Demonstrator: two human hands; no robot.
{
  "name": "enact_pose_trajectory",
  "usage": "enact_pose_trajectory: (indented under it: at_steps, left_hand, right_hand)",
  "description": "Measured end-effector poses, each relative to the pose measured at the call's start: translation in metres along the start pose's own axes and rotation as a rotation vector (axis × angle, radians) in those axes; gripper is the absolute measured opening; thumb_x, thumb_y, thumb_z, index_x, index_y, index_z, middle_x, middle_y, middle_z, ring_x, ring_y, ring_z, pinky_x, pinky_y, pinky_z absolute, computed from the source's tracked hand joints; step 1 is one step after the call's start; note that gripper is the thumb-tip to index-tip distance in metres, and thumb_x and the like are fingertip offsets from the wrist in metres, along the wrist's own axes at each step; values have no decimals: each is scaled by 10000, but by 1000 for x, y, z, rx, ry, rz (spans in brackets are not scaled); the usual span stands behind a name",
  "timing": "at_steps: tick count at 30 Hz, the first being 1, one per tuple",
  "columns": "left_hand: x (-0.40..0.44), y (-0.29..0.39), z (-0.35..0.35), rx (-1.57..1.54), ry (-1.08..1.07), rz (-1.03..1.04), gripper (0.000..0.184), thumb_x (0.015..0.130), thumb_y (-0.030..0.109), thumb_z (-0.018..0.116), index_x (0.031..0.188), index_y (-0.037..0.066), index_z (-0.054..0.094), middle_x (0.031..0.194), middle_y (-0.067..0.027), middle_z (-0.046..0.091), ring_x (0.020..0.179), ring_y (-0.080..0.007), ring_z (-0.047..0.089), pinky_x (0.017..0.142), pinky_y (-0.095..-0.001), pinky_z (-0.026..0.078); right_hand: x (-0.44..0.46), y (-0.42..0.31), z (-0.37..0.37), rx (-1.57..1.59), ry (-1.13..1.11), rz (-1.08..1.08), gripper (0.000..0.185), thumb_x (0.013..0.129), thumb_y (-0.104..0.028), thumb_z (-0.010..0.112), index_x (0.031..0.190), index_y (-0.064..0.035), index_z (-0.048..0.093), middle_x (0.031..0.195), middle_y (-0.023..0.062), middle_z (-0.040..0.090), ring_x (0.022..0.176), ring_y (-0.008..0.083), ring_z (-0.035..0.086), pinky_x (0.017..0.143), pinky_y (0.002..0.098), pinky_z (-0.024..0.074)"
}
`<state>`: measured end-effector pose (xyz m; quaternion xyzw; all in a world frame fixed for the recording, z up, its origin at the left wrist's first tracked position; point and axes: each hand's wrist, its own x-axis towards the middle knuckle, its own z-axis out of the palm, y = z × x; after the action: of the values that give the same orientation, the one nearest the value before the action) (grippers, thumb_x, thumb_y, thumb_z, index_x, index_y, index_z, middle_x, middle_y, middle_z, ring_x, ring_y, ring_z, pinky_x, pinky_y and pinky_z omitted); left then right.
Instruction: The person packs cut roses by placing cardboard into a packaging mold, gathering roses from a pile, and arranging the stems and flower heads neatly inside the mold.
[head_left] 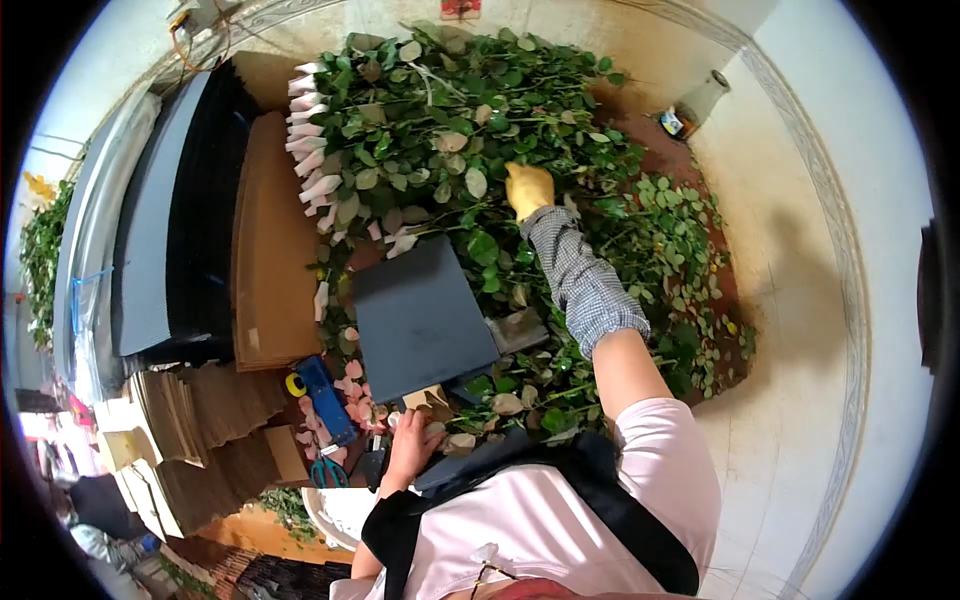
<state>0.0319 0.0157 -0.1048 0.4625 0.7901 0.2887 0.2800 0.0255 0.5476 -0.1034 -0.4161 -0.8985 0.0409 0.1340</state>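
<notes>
A yellow glove covers my right hand (530, 190), which reaches into a heap of leafy rose stems (430, 140). Its fingers are curled among the leaves; what they grip is hidden. Pale pink sleeves (312, 160) cover the rose heads, lined up at the heap's left end. My left hand (408, 445) is bare and rests near the front edge, fingers apart, beside a small folded piece of cardboard (427, 400) and a few petals. Just beyond it lies a dark grey board (425, 315), tilted on top of the stems.
Left of the bench stand grey boards (165, 210) and brown cardboard sheets (270, 250). A blue tape dispenser (327, 400), teal-handled scissors (328, 470) and loose pink petals (355, 390) lie near my left hand. A glass jar (700, 105) stands in the far right corner by the wall.
</notes>
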Motion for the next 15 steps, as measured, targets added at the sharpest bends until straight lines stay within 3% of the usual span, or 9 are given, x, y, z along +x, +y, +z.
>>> enact_pose_trajectory:
  at_steps: [2, 4, 6, 8, 10, 12, 14, 15]
  left_hand:
    - [1, 11, -9, 34, -26, -22, 370, 749, 121, 812, 1029, 9, 597, 1024, -179, 571, 995, -398, 553, 864, -456, 466]
    - [2, 7, -7, -8, 4, 44, 324, 751, 128, 810, 979, 11, 611, 1019, -179, 569, 988, -395, 554, 853, -460, 466]
    - [4, 6, -5, -27, 4, 27, 309, 753, 131, 808, 964, 11, 616, 1014, -178, 567, 985, -392, 555, 850, -458, 468]
    - [1, 4, -7, -38, -13, 18, 294, 755, 134, 806, 948, 12, 621, 1009, -177, 564, 981, -389, 557, 847, -456, 469]
    - [2, 2, -3, 13, -17, 14, 301, 760, 139, 801, 967, 12, 624, 998, -176, 561, 970, -387, 559, 843, -453, 472]
    - [2, 5, -1, 17, -12, 6, 302, 761, 142, 801, 972, 12, 627, 995, -176, 562, 964, -387, 560, 839, -452, 472]
    - [2, 7, -4, 32, -13, 3, 306, 763, 146, 800, 982, 13, 632, 990, -175, 563, 952, -388, 561, 831, -450, 473]
    - [1, 7, -3, 31, -6, -2, 307, 764, 144, 799, 986, 14, 633, 991, -174, 565, 950, -386, 563, 828, -451, 474]
  right_hand:
    - [-21, 22, 70, -186, -142, -40, 243, 838, -162, 627, 1050, -104, 731, 938, 141, 726, 922, 347, 682, 780, 455, 544]
    - [-42, 6, 59, -269, -250, -44, 183, 825, -198, 653, 935, -95, 757, 939, 142, 728, 913, 335, 690, 799, 449, 549]
    - [-33, -1, 25, -235, -546, 18, 190, 829, -193, 668, 959, -82, 752, 1026, 153, 727, 956, 324, 695, 851, 436, 553]
    - [-20, -22, -14, 93, -427, 36, 313, 847, -233, 675, 1112, -69, 702, 1069, 146, 720, 972, 335, 686, 867, 439, 545]
    - [-7, -51, -41, 363, -149, -269, 352, 880, -210, 664, 1206, -77, 652, 1121, 129, 711, 1010, 330, 676, 881, 431, 540]
    - [22, -92, -61, 733, 58, -619, 303, 903, -135, 639, 1202, -89, 655, 1083, 115, 714, 1005, 296, 676, 884, 396, 540]
    - [54, -115, -77, 388, 126, -651, 298, 908, -82, 628, 1204, -103, 656, 1029, 89, 716, 966, 248, 679, 892, 348, 535]
    - [70, -123, -77, 37, -3, -445, 286, 913, -88, 623, 1196, -105, 657, 1012, 74, 714, 951, 229, 675, 895, 335, 530]
